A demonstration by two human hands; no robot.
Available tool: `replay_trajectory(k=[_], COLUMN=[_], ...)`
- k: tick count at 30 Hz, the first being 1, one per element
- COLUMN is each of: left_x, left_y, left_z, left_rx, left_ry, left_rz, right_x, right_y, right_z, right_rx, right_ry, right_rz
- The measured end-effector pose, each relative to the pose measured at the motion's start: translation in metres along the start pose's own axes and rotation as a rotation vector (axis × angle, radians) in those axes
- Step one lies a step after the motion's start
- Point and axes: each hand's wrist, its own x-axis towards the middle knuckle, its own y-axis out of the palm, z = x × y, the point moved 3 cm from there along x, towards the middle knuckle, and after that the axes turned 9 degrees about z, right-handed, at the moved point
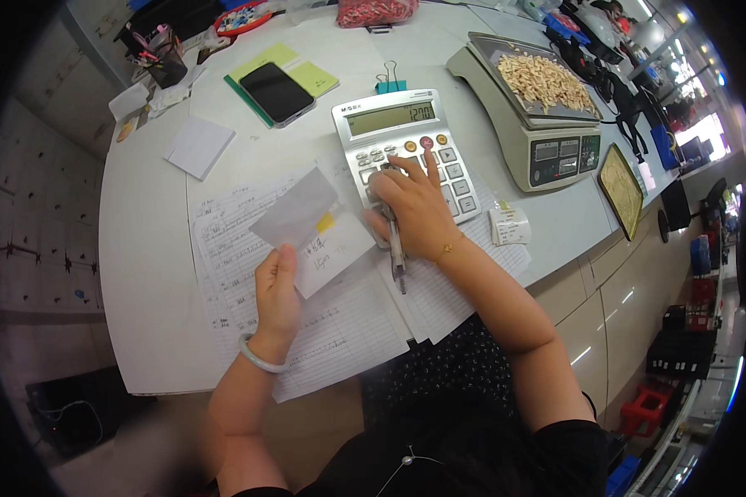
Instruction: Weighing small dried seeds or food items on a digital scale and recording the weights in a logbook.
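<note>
My left hand (278,290) pinches a white paper slip (340,253) by its lower left edge, thumb on top. The slip bears handwriting, a yellow patch and a grey upper part, and is held above an open lined notebook (348,323). Over the keys of a silver calculator (389,108) is my right hand (419,203), its fingers bent onto the left and middle keys. A clear pen (396,244) is tucked in that hand, its end pointing down toward the notebook. Figures show on the calculator's display. My right fingertips are partly blurred.
Right of the calculator stands a weighing scale (547,145) heaped with small pale pieces (543,81). A paper label (510,225) lies below it. Behind are a black phone (278,93) on a green notebook (319,76), a teal binder clip (391,85), a notepad (201,149) and a pen holder (164,62).
</note>
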Motion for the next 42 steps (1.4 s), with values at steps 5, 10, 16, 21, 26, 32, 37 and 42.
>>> replay_trajectory(k=[5,10,16,21,26,32,37,42], left_x=[-0.002,-0.001,0.000,0.002,0.005,0.002,0.001,-0.006], left_y=[0.001,0.003,0.007,0.018,0.013,0.008,0.011,0.022], left_z=[-0.003,-0.006,-0.013,-0.018,-0.008,-0.005,-0.018,-0.025], left_rx=[-0.023,-0.065,-0.046,-0.321,-0.197,-0.066,-0.014,-0.101], left_ry=[0.000,0.013,0.032,0.087,-0.004,-0.028,0.013,0.003], left_rz=[-0.009,-0.010,-0.006,-0.136,0.040,0.114,0.110,0.702], right_x=[-0.004,-0.037,-0.065,-0.079,-0.059,0.012,0.036,0.080], right_y=[0.001,-0.023,-0.048,-0.055,-0.051,0.000,0.010,-0.012], right_z=[-0.002,0.016,-0.026,-0.061,-0.104,-0.177,-0.186,-0.148], right_rx=[0.011,0.020,-0.012,0.068,0.661,0.931,1.105,1.220], right_ry=[0.075,-0.034,0.100,0.356,0.496,0.662,0.442,0.340], right_rz=[0.091,0.151,-0.043,0.054,-0.126,-0.093,-0.098,-0.236])
